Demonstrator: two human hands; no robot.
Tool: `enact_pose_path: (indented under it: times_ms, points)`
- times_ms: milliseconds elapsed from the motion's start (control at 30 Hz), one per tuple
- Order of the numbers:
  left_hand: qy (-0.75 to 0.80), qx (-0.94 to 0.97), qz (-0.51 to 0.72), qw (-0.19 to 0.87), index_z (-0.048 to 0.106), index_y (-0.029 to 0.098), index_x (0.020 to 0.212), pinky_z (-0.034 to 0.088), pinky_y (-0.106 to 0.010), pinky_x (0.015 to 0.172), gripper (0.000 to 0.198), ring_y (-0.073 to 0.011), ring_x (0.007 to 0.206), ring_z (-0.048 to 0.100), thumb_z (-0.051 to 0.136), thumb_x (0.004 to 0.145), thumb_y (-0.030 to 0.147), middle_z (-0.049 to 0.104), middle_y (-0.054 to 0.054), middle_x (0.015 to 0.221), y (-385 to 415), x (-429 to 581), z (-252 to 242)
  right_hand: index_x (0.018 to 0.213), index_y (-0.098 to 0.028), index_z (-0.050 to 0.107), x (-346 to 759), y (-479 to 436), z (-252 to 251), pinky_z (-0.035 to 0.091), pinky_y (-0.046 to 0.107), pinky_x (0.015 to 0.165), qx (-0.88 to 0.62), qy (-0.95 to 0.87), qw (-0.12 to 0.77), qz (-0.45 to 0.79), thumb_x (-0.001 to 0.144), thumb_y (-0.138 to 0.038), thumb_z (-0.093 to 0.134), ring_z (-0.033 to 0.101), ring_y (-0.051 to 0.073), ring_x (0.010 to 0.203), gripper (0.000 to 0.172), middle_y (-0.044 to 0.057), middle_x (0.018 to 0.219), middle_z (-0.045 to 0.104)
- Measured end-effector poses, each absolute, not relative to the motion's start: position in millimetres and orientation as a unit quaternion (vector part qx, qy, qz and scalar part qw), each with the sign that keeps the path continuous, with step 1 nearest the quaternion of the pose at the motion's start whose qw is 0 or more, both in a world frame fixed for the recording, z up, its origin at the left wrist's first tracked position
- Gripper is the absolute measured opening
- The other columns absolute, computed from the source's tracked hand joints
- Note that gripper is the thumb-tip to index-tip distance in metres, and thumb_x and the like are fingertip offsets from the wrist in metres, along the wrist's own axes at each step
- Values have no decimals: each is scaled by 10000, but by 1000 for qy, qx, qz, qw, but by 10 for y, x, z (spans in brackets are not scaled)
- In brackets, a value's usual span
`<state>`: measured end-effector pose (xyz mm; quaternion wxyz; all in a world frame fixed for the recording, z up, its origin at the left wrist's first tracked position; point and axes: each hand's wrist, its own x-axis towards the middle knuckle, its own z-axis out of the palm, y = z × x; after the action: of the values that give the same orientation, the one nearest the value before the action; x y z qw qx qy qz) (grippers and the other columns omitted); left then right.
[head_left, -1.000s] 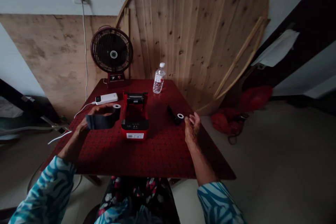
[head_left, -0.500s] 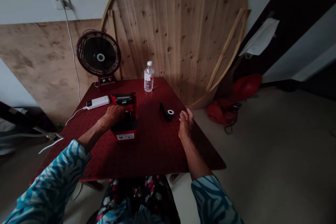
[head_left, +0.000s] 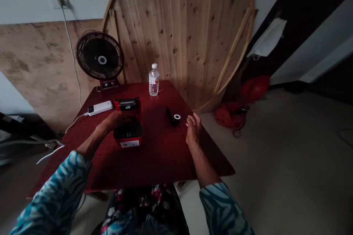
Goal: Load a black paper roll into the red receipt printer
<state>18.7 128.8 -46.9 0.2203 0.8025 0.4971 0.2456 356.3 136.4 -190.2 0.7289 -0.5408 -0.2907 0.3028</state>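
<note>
Inside the red printer (head_left: pixel 128 132), where work seems centred, my left hand (head_left: pixel 117 119) has dipped, grip hidden; right hand (head_left: pixel 193 128) loosely curled, empty.

Red, black, teal

The surface (head_left: pixel 165 154) is deep red with small dark motifs. The printer (head_left: pixel 128 131) is red and black, its label (head_left: pixel 130 144) white. The roll (head_left: pixel 175 122) is black around a white core (head_left: pixel 177 117). Teal and white wavy stripes cover the sleeves (head_left: pixel 59 187); pink and white flowers dot the black lap cloth (head_left: pixel 150 195). The fan (head_left: pixel 100 57) is maroon and black.
</note>
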Motion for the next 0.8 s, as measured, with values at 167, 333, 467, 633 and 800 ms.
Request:
enact_pose_path:
  times_ms: [167,333,467,633,800]
  points:
    - [492,800,262,223,747,227,1178,554,-371,896,498,-290,1012,721,611,866,590,764,-94,1176,686,-30,-425,1267,-241,529,3570,1342,-1916,422,481,1085,-541,-306,724,297,724,-538,639,600,251,1207,628,100,1241,649]
    - [489,806,291,160,746,222,1126,543,-365,897,409,-256,954,727,569,918,527,778,-87,1085,558,8,-664,1247,-249,528,3566,1343,-1921,423,468,1078,-543,-307,725,293,724,-535,636,600,246,1192,606,96,1236,648]
    - [487,815,299,101,755,239,1008,493,-387,930,307,-235,926,712,506,974,416,780,-66,994,577,55,-778,1238,-236,537,3587,1344,-1904,437,471,1052,-548,-304,721,296,696,-553,649,603,259,1178,638,102,1220,649]
    - [459,832,306,60,778,271,968,458,-404,904,272,-253,999,689,532,968,389,774,-75,1055,447,57,-785,1303,-213,533,3484,1231,-1736,444,451,1045,-546,-343,733,220,763,-557,601,584,260,1210,644,122,1266,622]
    - [423,851,307,43,778,278,1007,454,-430,920,219,-259,988,673,591,938,369,766,-77,1065,367,53,-769,1264,-257,609,2835,1277,-1387,429,433,1083,-462,-475,697,276,837,-521,572,589,235,1211,503,99,1275,658]
